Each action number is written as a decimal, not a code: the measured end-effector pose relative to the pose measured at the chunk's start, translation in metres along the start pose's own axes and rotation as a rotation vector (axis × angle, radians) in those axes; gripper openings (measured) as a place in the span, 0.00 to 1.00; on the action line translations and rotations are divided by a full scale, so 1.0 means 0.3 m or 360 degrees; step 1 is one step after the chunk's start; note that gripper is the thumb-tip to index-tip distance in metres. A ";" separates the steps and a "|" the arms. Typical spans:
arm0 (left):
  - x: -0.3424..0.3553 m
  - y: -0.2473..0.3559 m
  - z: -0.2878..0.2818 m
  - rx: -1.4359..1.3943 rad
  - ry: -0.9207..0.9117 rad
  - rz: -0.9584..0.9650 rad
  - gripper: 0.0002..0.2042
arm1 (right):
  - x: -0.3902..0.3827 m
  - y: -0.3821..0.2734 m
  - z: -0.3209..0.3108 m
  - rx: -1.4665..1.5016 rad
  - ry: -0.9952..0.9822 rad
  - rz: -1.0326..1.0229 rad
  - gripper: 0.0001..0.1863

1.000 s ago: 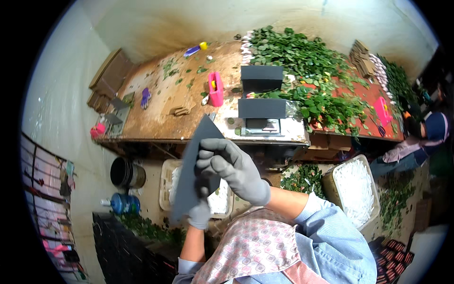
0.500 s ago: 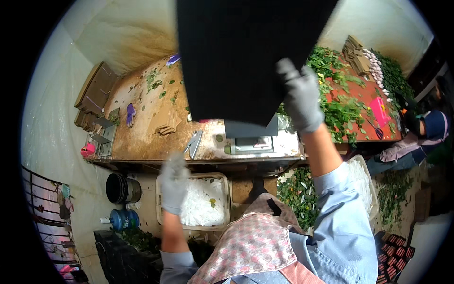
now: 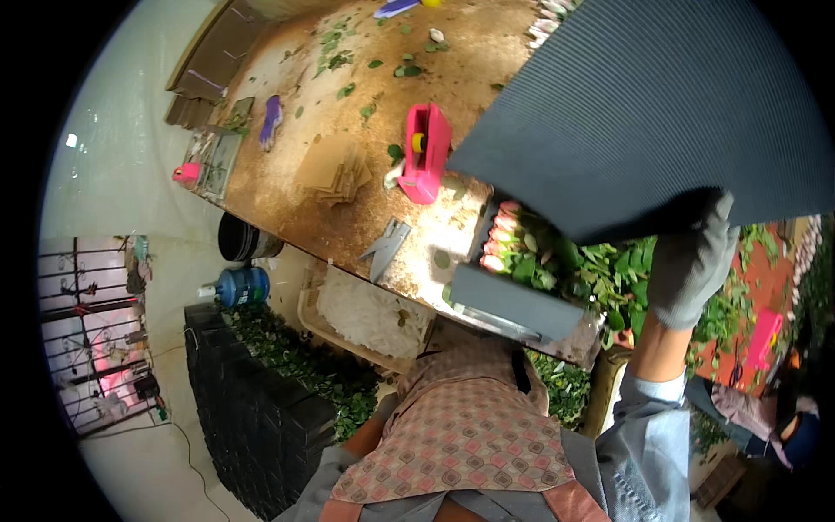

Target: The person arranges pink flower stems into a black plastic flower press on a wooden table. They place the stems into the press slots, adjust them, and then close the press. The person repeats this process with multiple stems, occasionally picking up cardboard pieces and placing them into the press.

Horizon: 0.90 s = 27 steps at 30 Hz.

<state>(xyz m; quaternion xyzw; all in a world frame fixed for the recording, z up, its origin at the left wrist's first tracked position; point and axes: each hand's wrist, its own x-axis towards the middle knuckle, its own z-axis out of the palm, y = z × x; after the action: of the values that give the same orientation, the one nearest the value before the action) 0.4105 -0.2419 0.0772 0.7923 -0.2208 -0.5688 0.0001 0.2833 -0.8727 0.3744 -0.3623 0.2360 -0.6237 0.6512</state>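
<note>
Roses (image 3: 500,237) are already lying aligned on the table (image 3: 470,52); my right hand (image 3: 693,268) is gripping the dark corrugated sheet (image 3: 644,104) above it, which isn't resting there yet. Beside my apron (image 3: 470,426), my left hand (image 3: 387,405) is half-hiding, its grip impossible to tell.

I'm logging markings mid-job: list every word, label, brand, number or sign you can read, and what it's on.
None can be read.
Dark grey ribbed sheet in the grey-gloved right hand: no lettering shows on the visible face.
Bright pink plastic tape dispenser: no legible marking.
Flat brown cardboard pieces: no legible print.
Blue translucent plastic water jug: too small to tell whether it is marked.
</note>
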 end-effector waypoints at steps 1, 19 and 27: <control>-0.041 -0.015 -0.003 -0.0030 -0.0022 0.0016 0.21 | 0.002 0.012 0.005 0.0014 -0.0066 0.0048 0.08; -0.239 1.266 -1.106 0.0022 0.1135 0.1092 0.14 | -0.035 0.140 -0.041 -0.0286 -0.0381 0.0453 0.06; -0.001 1.474 -1.130 0.0439 0.0264 0.0755 0.11 | -0.048 0.159 -0.067 -0.0498 -0.0255 0.0653 0.07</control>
<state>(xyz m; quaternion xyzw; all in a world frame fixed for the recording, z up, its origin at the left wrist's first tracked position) 0.5613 -0.7258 0.3084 0.7549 -0.4746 -0.4506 0.0434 0.2970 -0.8640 0.3232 -0.4515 0.3457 -0.4040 0.7166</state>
